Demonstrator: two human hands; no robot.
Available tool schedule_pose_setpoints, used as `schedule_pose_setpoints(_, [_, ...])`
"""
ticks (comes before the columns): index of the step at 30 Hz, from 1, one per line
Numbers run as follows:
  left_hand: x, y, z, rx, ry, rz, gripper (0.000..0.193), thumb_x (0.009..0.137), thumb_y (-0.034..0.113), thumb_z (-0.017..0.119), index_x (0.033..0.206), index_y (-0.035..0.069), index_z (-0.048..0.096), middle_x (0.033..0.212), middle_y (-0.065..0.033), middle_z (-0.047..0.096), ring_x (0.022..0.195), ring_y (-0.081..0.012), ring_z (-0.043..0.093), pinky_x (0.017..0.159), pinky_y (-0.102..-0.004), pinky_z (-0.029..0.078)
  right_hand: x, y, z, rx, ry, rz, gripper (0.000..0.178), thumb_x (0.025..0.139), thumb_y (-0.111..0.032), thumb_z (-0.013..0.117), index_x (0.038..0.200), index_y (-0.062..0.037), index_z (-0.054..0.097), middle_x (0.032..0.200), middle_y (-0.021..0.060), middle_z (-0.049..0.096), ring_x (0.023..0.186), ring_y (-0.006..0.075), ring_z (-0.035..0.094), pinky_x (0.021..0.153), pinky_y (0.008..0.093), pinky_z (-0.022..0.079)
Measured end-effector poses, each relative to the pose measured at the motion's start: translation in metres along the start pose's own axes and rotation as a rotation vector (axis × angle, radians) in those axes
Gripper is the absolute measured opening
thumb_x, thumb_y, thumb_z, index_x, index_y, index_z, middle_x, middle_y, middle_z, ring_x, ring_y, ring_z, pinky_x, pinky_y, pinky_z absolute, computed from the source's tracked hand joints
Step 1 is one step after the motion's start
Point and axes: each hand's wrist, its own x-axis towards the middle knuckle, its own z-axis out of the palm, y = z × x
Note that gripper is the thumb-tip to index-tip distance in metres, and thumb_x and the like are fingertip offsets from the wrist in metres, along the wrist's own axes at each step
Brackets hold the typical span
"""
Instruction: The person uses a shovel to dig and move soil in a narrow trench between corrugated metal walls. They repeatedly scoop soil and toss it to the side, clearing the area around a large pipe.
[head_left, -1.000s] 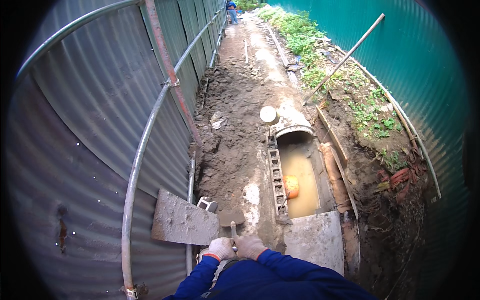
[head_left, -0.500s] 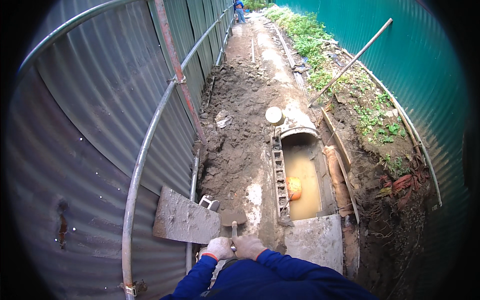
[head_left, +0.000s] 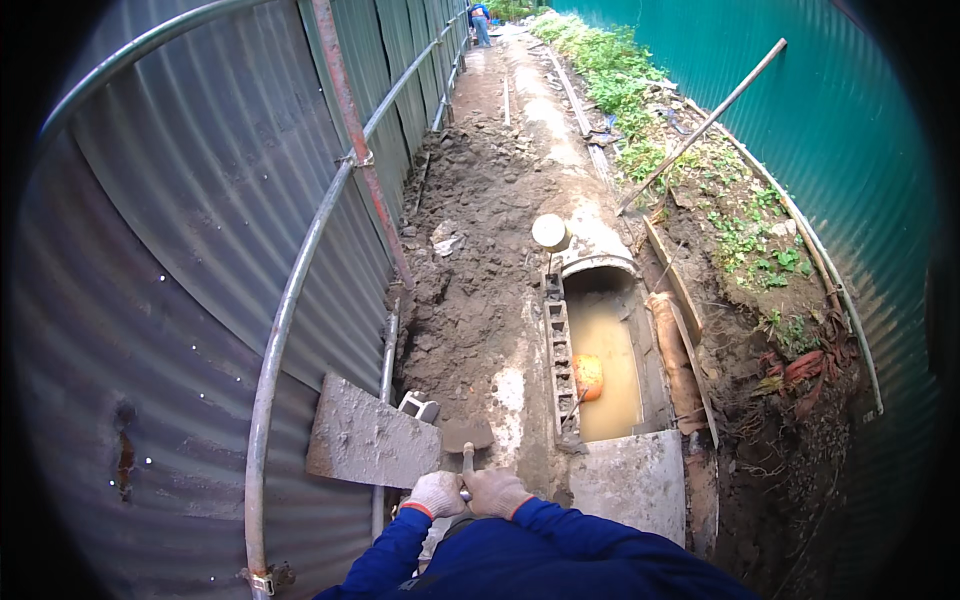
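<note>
My left hand [head_left: 438, 494] and my right hand [head_left: 495, 493], both in pale knit work gloves, are closed and meet low in front of my body. Between them a tool with a short pale handle [head_left: 468, 457] sticks out forward, with a bit of shiny metal by the fingers. Its other end is hidden, so its kind cannot be told. Just beyond lies a flat, mud-brown patch or blade [head_left: 467, 432]. To the left of my hands a grey board [head_left: 372, 435] smeared with mortar leans near the metal wall.
An open pit [head_left: 610, 350] holds murky water and an orange float-like object [head_left: 588, 377]. Hollow blocks [head_left: 558, 345] line its left side; a white bucket [head_left: 549, 232] stands at its far end. Pipe railing [head_left: 290, 300] runs left, a slanted pole [head_left: 700, 127] right. A person [head_left: 480, 24] stands far ahead.
My left hand and forearm have shifted very slightly. My grip and the things around look the same.
</note>
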Motion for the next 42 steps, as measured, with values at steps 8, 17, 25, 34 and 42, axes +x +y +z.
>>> schedule_pose_setpoints(8, [-0.002,-0.010,0.006,0.011,0.026,-0.003,0.039,0.084,0.041,0.066,0.104,0.010,0.077,0.103,-0.0199,0.076,0.101,-0.0382,0.073,0.090,-0.0488,0.058,0.001,-0.007,0.000,0.041,0.006,-0.015,0.037,0.088,-0.031,0.067,0.115,-0.0063,0.066,0.105,0.0236,0.075,0.101,0.0413,0.073,0.086,0.0531,0.057])
schedule_pose_setpoints(17, [-0.006,-0.022,0.031,-0.109,0.185,0.066,0.029,0.080,0.031,0.072,0.101,0.011,0.074,0.088,-0.0188,0.075,0.089,-0.0391,0.074,0.078,-0.0497,0.059,0.003,-0.019,0.016,0.020,-0.019,0.023,0.038,0.085,-0.029,0.069,0.116,-0.0079,0.068,0.109,0.0199,0.075,0.107,0.0371,0.072,0.092,0.0477,0.056])
schedule_pose_setpoints(25, [-0.018,-0.020,0.076,-0.123,0.197,0.196,0.034,0.081,0.031,0.072,0.108,0.010,0.072,0.087,-0.0179,0.075,0.088,-0.0376,0.075,0.077,-0.0493,0.059,-0.009,-0.027,0.061,-0.065,-0.147,0.218,0.050,0.083,-0.033,0.069,0.124,-0.0049,0.064,0.110,0.0213,0.075,0.106,0.0380,0.073,0.092,0.0476,0.056])
schedule_pose_setpoints(34, [-0.046,0.012,0.235,-0.351,0.110,0.171,0.055,0.091,0.020,0.061,0.140,-0.003,0.053,0.090,-0.0164,0.075,0.084,-0.0340,0.074,0.069,-0.0476,0.057,-0.065,-0.011,0.177,-0.126,-0.272,0.247,0.042,0.083,-0.038,0.070,0.115,-0.0100,0.072,0.103,0.0198,0.076,0.098,0.0388,0.073,0.092,0.0489,0.056])
schedule_pose_setpoints(42, [-0.064,0.006,0.287,-0.431,0.248,0.167,0.061,0.091,0.017,0.059,0.148,0.002,0.047,0.093,-0.0166,0.074,0.083,-0.0353,0.073,0.069,-0.0482,0.057,-0.068,-0.010,0.222,-0.009,-0.183,0.202,0.034,0.083,-0.023,0.068,0.110,-0.0025,0.067,0.108,0.0222,0.069,0.105,0.0420,0.066,0.093,0.0501,0.053])
